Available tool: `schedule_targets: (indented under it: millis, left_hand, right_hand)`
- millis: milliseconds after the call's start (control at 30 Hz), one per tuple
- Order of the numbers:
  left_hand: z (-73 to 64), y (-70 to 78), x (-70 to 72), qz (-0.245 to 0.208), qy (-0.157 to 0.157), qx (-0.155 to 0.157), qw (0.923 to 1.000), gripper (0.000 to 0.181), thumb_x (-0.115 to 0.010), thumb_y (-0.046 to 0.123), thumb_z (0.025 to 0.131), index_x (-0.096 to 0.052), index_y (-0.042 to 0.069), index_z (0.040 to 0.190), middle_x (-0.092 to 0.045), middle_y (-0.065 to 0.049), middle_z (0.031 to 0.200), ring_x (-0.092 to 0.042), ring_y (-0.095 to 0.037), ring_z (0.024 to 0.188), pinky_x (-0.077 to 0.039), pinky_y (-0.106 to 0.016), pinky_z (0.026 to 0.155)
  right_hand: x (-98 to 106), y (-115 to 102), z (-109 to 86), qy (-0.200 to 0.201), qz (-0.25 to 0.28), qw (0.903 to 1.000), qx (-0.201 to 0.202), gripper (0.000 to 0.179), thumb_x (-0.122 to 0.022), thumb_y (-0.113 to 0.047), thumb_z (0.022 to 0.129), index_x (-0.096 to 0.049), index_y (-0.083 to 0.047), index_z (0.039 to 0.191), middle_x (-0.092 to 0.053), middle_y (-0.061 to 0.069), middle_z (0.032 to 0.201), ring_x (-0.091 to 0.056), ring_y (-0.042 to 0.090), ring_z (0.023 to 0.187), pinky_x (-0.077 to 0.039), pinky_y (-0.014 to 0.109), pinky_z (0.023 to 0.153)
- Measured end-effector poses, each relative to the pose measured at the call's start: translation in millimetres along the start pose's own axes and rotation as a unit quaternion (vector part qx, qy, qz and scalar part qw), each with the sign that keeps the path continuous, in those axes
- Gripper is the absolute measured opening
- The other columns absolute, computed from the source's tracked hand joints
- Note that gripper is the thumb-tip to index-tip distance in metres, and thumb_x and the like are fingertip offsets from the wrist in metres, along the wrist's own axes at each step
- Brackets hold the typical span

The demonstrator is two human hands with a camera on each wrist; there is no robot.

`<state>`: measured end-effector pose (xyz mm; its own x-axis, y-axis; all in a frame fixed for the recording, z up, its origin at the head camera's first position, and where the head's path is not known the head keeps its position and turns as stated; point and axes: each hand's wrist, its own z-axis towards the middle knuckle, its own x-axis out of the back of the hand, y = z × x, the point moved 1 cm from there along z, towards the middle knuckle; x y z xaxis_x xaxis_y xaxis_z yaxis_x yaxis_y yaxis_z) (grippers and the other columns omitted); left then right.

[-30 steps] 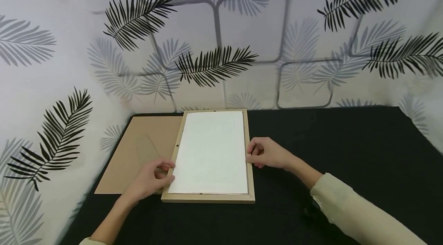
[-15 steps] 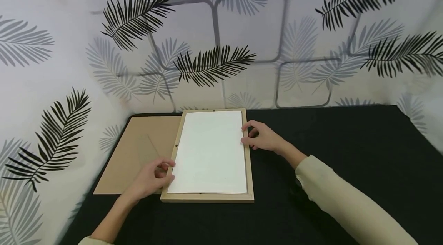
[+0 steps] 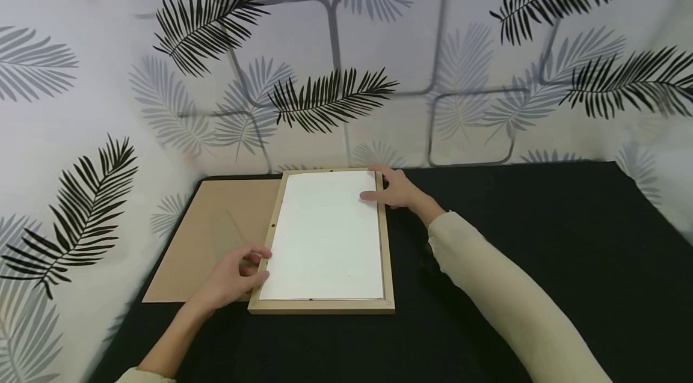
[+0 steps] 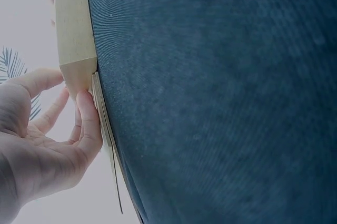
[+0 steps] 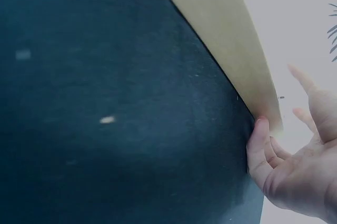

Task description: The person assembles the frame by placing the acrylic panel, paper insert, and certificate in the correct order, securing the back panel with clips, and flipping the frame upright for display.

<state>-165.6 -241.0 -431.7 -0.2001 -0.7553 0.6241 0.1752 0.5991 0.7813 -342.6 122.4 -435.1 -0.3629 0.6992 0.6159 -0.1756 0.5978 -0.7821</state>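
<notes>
A light wooden picture frame point(image 3: 322, 307) lies flat on the black cloth, with a white sheet point(image 3: 325, 235) filling its inside. My left hand point(image 3: 233, 278) holds the frame's left side near the front, thumb and fingertips at the edge. In the left wrist view, the fingers of the left hand point(image 4: 52, 134) reach the frame's corner point(image 4: 76, 29). At the far right corner is my right hand point(image 3: 397, 189), its thumb and forefinger spread over the sheet's edge. In the right wrist view, the other fingers of the right hand point(image 5: 300, 171) bend against the frame's outer side point(image 5: 221, 34).
A brown board point(image 3: 189, 238) lies to the left, partly under the frame. On it is a faint see-through piece point(image 3: 224, 229). The black cloth point(image 3: 514, 238) spreads right and in front. Behind hangs a pale leaf-patterned curtain point(image 3: 390, 40).
My right hand has slid away from me along the frame's right side, from about mid-length to the far corner, and its thumb and forefinger have spread. The left hand stays in place.
</notes>
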Motion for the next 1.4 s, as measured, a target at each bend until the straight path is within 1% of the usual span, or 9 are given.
schedule_targets:
  millis: [200, 333, 567, 767, 800, 933, 1033, 1200, 1400]
  left_hand:
    - [1.4, 0.5, 0.7, 0.0, -0.011, -0.001, 0.9999, 0.031, -0.074, 0.002, 0.091, -0.063, 0.003, 0.12, -0.058, -0.013, 0.107, -0.057, -0.024, 0.084, -0.052, -0.038, 0.074]
    - [0.1, 2.5, 3.7, -0.012, -0.025, 0.001, 0.9996, 0.034, -0.075, 0.003, 0.09, -0.062, 0.002, 0.122, -0.058, -0.015, 0.11, -0.058, -0.025, 0.085, -0.051, -0.038, 0.075]
    - [0.1, 1.8, 8.6, -0.022, -0.05, -0.001, 0.9985, 0.038, -0.076, 0.004, 0.09, -0.061, 0.0, 0.124, -0.056, -0.017, 0.112, -0.059, -0.026, 0.086, -0.053, -0.037, 0.074]
    - [-0.4, 1.1, 9.7, -0.024, -0.059, 0.015, 0.9978, 0.039, -0.077, 0.007, 0.091, -0.061, 0.003, 0.127, -0.056, -0.017, 0.116, -0.058, -0.028, 0.092, -0.052, -0.038, 0.077]
    - [-0.5, 1.3, 10.0, -0.025, -0.061, 0.017, 0.9977, 0.04, -0.076, 0.007, 0.091, -0.061, 0.004, 0.127, -0.056, -0.018, 0.117, -0.058, -0.029, 0.093, -0.052, -0.038, 0.077]
    - [-1.2, 1.6, 10.7, -0.031, -0.063, 0.029, 0.9971, 0.041, -0.076, 0.008, 0.091, -0.06, 0.004, 0.128, -0.055, -0.018, 0.118, -0.057, -0.03, 0.094, -0.052, -0.039, 0.077]
    - [-1.5, 1.0, 10.2, -0.031, -0.064, 0.034, 0.9969, 0.041, -0.076, 0.009, 0.091, -0.06, 0.005, 0.129, -0.055, -0.018, 0.119, -0.057, -0.03, 0.095, -0.052, -0.04, 0.076]
    - [-1.5, -0.2, 9.3, -0.033, -0.069, 0.032, 0.9966, 0.042, -0.076, 0.01, 0.092, -0.06, 0.004, 0.13, -0.055, -0.019, 0.12, -0.056, -0.031, 0.096, -0.052, -0.04, 0.077]
    - [-2.6, -0.3, 11.2, -0.029, -0.07, 0.036, 0.9964, 0.042, -0.076, 0.011, 0.092, -0.06, 0.005, 0.13, -0.055, -0.018, 0.119, -0.057, -0.03, 0.097, -0.053, -0.04, 0.077]
  right_hand:
    - [1.0, -2.2, 8.1, -0.022, -0.035, 0.9987, -0.03, 0.085, -0.073, -0.042, 0.094, -0.027, -0.017, 0.161, -0.008, 0.029, 0.16, -0.049, 0.04, 0.116, -0.056, 0.039, 0.069]
    - [1.0, -1.3, 8.2, -0.027, -0.023, 0.9989, -0.032, 0.086, -0.076, -0.04, 0.092, -0.028, -0.018, 0.161, -0.008, 0.028, 0.159, -0.058, 0.035, 0.094, -0.056, 0.039, 0.071]
    - [1.6, 1.5, 7.5, -0.037, -0.01, 0.9989, -0.026, 0.081, -0.075, -0.038, 0.093, -0.032, -0.017, 0.159, -0.004, 0.028, 0.16, -0.056, 0.037, 0.107, -0.056, 0.039, 0.075]
    - [1.6, 3.7, 6.1, -0.044, -0.035, 0.9983, -0.015, 0.076, -0.073, -0.038, 0.094, -0.036, -0.017, 0.157, -0.007, 0.029, 0.159, -0.06, 0.036, 0.092, -0.055, 0.041, 0.076]
    - [1.4, 3.8, 5.7, -0.044, -0.046, 0.9979, -0.006, 0.075, -0.073, -0.037, 0.095, -0.037, -0.017, 0.157, -0.01, 0.029, 0.158, -0.059, 0.037, 0.098, -0.053, 0.043, 0.082]
    - [-0.3, 1.7, 3.6, -0.056, -0.081, 0.9945, 0.035, 0.071, -0.072, -0.036, 0.095, -0.041, -0.012, 0.155, -0.021, 0.029, 0.157, -0.032, 0.044, 0.133, -0.037, 0.055, 0.104]
    - [-1.3, -0.8, 0.1, -0.061, -0.095, 0.9921, 0.054, 0.07, -0.072, -0.035, 0.095, -0.043, -0.009, 0.154, -0.029, 0.028, 0.155, -0.014, 0.044, 0.142, -0.026, 0.06, 0.11]
    - [0.2, -1.4, -11.4, -0.069, -0.096, 0.9907, 0.068, 0.07, -0.074, -0.034, 0.094, -0.044, -0.009, 0.153, -0.034, 0.025, 0.153, -0.02, 0.043, 0.141, -0.031, 0.059, 0.108]
    - [2.5, 1.4, -33.2, -0.095, -0.027, 0.988, 0.119, 0.071, -0.079, -0.019, 0.092, -0.044, 0.0, 0.15, -0.035, 0.028, 0.148, -0.056, 0.04, 0.119, -0.051, 0.049, 0.093]
